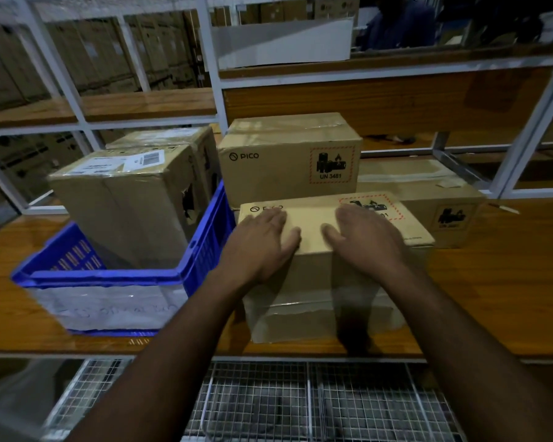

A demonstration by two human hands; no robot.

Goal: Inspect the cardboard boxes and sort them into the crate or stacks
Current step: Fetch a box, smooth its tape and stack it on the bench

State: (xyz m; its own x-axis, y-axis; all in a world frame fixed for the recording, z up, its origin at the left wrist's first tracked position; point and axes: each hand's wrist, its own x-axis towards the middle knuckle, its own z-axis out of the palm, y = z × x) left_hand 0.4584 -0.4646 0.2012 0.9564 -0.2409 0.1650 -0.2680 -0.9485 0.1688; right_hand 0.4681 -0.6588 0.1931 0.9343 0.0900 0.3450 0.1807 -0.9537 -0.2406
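Observation:
A cardboard box (313, 282) with a red hazard label stands at the front of the wooden table (498, 298). My left hand (262, 240) and my right hand (367, 240) both lie flat on its top, fingers straight, near the front edge. Left of it, a blue crate (205, 247) holds a labelled box (122, 205) with a torn side, and a second box (173, 138) sits behind that one. Behind the front box, a PICO box (288, 157) rests on top of another. A low box (428, 193) lies to the right.
A white metal shelf frame (217, 78) with wooden boards rises behind the table. Wire mesh baskets (300, 403) sit below the table's front edge. Stacked cartons fill the far background, and a person stands at the top right (399, 23).

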